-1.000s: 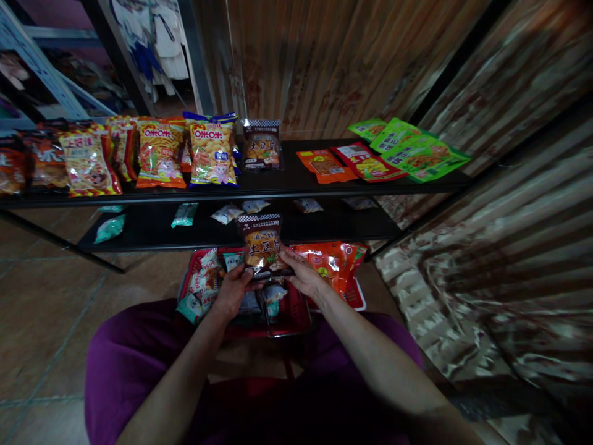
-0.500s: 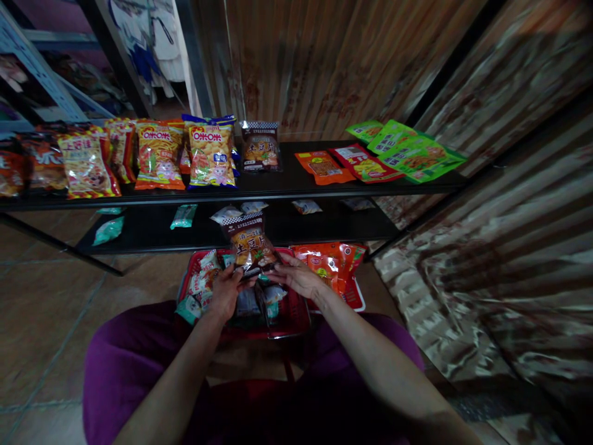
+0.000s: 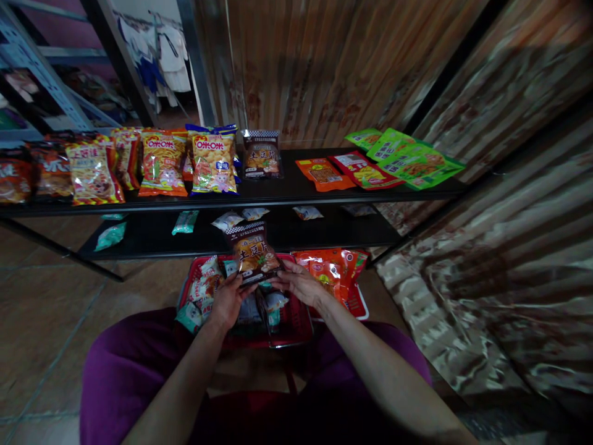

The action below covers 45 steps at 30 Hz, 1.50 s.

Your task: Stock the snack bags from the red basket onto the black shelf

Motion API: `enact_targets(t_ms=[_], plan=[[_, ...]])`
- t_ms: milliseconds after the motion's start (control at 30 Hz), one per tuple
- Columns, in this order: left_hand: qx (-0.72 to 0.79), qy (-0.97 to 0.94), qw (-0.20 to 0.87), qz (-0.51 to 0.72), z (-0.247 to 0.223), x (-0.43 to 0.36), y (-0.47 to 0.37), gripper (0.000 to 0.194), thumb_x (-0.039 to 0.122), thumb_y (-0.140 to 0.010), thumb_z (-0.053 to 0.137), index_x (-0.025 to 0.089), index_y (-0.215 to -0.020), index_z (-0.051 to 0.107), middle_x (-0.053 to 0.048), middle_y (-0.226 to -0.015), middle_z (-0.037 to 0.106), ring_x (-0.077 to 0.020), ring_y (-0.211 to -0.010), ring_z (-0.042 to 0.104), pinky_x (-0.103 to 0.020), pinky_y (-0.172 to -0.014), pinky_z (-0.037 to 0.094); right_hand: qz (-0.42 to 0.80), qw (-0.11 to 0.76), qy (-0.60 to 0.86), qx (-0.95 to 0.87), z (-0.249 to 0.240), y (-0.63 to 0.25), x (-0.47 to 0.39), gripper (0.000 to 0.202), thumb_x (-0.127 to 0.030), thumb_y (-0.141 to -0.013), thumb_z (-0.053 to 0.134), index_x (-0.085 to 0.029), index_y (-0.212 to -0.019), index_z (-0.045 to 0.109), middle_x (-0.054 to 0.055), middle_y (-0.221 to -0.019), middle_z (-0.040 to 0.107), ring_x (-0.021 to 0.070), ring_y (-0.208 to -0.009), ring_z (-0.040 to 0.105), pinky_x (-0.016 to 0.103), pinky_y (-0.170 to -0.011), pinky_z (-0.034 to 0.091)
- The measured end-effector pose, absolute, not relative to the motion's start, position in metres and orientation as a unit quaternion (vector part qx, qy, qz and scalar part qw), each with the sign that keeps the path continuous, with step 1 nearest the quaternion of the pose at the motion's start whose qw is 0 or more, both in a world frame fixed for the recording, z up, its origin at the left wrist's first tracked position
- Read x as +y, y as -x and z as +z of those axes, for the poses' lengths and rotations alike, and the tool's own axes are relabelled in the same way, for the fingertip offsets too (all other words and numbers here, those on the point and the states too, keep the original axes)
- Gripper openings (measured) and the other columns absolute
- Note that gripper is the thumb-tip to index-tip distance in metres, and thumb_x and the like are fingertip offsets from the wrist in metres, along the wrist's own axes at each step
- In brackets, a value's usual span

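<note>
Between my hands, above a red shopping basket (image 3: 303, 318), is a brown bag of potato chips (image 3: 252, 250), its printed front facing up toward me. My left hand (image 3: 228, 300) grips its lower left corner, thumb on the front. My right hand (image 3: 299, 281) holds the lower right edge, with some fingers hidden under the bag. Inside the basket lie several small snack packets, among them a teal packet (image 3: 189, 316) and a red-and-white packet (image 3: 204, 287). A matching brown chip bag (image 3: 262, 154) stands on the upper shelf.
The black upper shelf (image 3: 269, 193) bears several upright snack bags, including a blue-edged bag (image 3: 214, 162), and flat green packets (image 3: 417, 161) at right. Small packets lie on the lower shelf (image 3: 152, 241). A second basket (image 3: 359, 304) with orange bags (image 3: 324, 269) stands right. Corrugated sheeting (image 3: 509, 185) borders the right.
The view has tilted up slightly, so everything sits a little lower in the picture. Both hands still hold the brown chip bag at nearly the same place over the basket.
</note>
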State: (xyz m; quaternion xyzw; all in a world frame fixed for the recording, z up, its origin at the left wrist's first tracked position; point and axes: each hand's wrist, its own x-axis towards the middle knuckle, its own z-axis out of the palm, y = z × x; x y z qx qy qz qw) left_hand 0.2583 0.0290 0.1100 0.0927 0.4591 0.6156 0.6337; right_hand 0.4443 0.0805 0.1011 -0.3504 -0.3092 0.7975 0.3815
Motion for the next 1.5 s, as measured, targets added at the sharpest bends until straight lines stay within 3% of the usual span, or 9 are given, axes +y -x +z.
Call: enact_targets(t_ms=[167, 500, 1000, 1167, 1333, 1500], plan=[[0.418, -0.116, 0.651, 0.623, 0.111, 0.024, -0.257, 0.02, 0.002, -0.068, 0.063, 0.013, -0.084, 0.067, -0.005, -0.094, 0.07, -0.0173, -0.09, 0.065, -0.043, -0.095, 0.047, 0.796, 0.385, 0.346, -0.314, 0.099, -0.445, 0.082, 0.041, -0.013, -0.066, 0.072, -0.019, -0.105, 0.06, 0.001, -0.091, 0.071, 0.0139, -0.072, 0.07, 0.023, -0.066, 0.058], [0.392, -0.16, 0.68, 0.598, 0.113, 0.019, -0.252, 0.035, 0.0, -0.061, 0.064, 0.014, -0.093, 0.068, -0.005, -0.102, 0.07, -0.0217, -0.107, 0.059, -0.045, -0.104, 0.039, 0.792, 0.391, 0.357, -0.303, 0.101, -0.442, 0.079, 0.037, -0.009, -0.066, 0.07, -0.018, -0.101, 0.062, 0.001, -0.088, 0.071, 0.0135, -0.071, 0.07, 0.023, -0.066, 0.058], [0.4, -0.153, 0.687, 0.587, 0.117, 0.018, -0.253, 0.041, -0.001, -0.061, 0.064, 0.012, -0.1, 0.064, -0.007, -0.098, 0.07, -0.0236, -0.103, 0.062, -0.048, -0.101, 0.041, 0.788, 0.393, 0.358, -0.309, 0.1, -0.445, 0.074, 0.044, -0.013, -0.064, 0.073, -0.019, -0.106, 0.06, 0.001, -0.089, 0.071, 0.0119, -0.071, 0.068, 0.022, -0.065, 0.056], [0.41, -0.104, 0.681, 0.598, 0.113, 0.017, -0.257, 0.04, 0.002, -0.061, 0.066, 0.017, -0.099, 0.065, -0.005, -0.098, 0.07, -0.0237, -0.103, 0.062, -0.048, -0.098, 0.044, 0.778, 0.395, 0.376, -0.31, 0.102, -0.447, 0.071, 0.052, -0.017, -0.063, 0.076, -0.021, -0.112, 0.059, -0.001, -0.087, 0.07, 0.0099, -0.068, 0.067, 0.021, -0.065, 0.055], [0.402, -0.099, 0.692, 0.591, 0.1, 0.018, -0.258, 0.041, 0.006, -0.058, 0.073, 0.018, -0.097, 0.067, -0.007, -0.104, 0.069, -0.0248, -0.107, 0.06, -0.045, -0.102, 0.042, 0.766, 0.392, 0.388, -0.331, 0.109, -0.453, 0.066, 0.067, -0.023, -0.063, 0.077, -0.022, -0.125, 0.052, 0.002, -0.087, 0.07, 0.0123, -0.072, 0.068, 0.024, -0.068, 0.053], [0.41, -0.097, 0.694, 0.584, 0.094, 0.016, -0.257, 0.048, 0.011, -0.054, 0.077, 0.019, -0.1, 0.067, -0.008, -0.106, 0.069, -0.028, -0.11, 0.059, -0.046, -0.102, 0.041, 0.767, 0.38, 0.403, -0.324, 0.108, -0.454, 0.063, 0.064, -0.023, -0.063, 0.078, -0.02, -0.122, 0.054, 0.005, -0.091, 0.071, 0.0154, -0.076, 0.069, 0.027, -0.07, 0.052]])
